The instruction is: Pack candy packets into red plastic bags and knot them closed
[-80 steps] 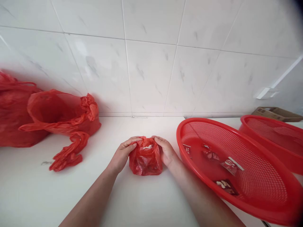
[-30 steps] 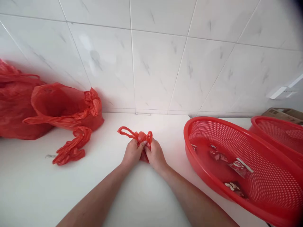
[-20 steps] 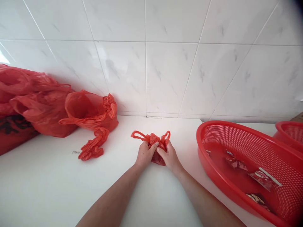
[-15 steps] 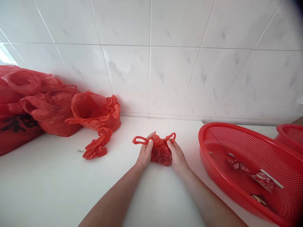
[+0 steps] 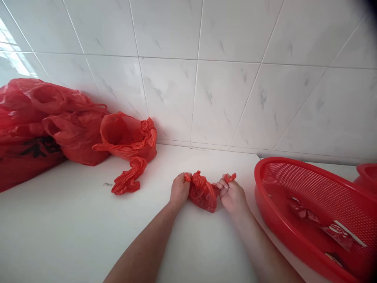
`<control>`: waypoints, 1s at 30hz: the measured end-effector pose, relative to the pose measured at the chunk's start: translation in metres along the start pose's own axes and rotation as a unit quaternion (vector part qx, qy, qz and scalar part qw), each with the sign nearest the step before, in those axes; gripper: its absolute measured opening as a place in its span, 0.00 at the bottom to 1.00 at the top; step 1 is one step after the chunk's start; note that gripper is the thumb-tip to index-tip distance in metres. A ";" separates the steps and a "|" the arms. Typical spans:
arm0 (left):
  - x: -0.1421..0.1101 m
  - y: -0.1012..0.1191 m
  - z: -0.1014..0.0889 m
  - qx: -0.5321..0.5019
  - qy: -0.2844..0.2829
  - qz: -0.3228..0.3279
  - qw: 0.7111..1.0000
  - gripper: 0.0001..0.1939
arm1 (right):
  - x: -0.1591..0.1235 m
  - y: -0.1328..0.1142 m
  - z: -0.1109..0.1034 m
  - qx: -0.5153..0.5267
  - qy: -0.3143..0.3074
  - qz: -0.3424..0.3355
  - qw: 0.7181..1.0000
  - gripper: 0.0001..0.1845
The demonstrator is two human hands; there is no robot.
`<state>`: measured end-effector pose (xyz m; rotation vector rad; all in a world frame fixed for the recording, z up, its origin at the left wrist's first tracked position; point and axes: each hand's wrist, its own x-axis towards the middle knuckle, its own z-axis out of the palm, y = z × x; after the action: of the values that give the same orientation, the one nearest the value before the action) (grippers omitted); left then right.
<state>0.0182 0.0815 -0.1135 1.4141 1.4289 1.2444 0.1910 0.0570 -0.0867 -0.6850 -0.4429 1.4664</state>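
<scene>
A small red plastic bag (image 5: 203,196) rests on the white table between my hands, its top bunched and twisted. My left hand (image 5: 180,189) is closed around the bag's left handle, with a scrap of red showing above the fingers. On the other side, my right hand (image 5: 231,193) grips the right handle, whose end pokes out over the curled fingers. The handles are drawn out sideways from the bunched neck. What lies inside the bag is hard to make out through the red plastic.
To the right stands a big red mesh basket (image 5: 265,200) holding several small packets (image 5: 338,232); part of a second red basket (image 5: 366,173) is behind. At left are an opened red bag (image 5: 126,137), a crumpled red bag (image 5: 129,177) and filled red bags (image 5: 79,137) against the tiled wall.
My hands first held the bag by its rim, then squeezed its top together. Since then they have moved onto the handles and pulled them apart. The view has swung left.
</scene>
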 end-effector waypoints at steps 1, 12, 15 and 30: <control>0.000 0.001 -0.001 0.004 0.003 -0.001 1.000 0.17 | -0.002 -0.003 -0.002 -0.016 -0.012 -0.002 1.000 0.05; 0.000 0.008 -0.005 0.002 0.040 -0.029 0.999 0.17 | -0.011 -0.003 -0.015 -0.387 -0.100 -0.049 0.915 0.21; -0.004 0.011 0.001 -0.013 0.019 -0.030 0.999 0.12 | -0.014 -0.004 -0.003 -0.395 -0.065 -0.093 0.912 0.16; -0.017 0.044 -0.003 -0.111 -0.031 0.021 0.993 0.10 | -0.030 0.004 0.015 -0.573 -0.101 -0.085 0.809 0.11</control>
<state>0.0275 0.0604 -0.0726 1.3242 1.1842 1.3309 0.1755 0.0296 -0.0739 -1.3801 -1.5797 0.9783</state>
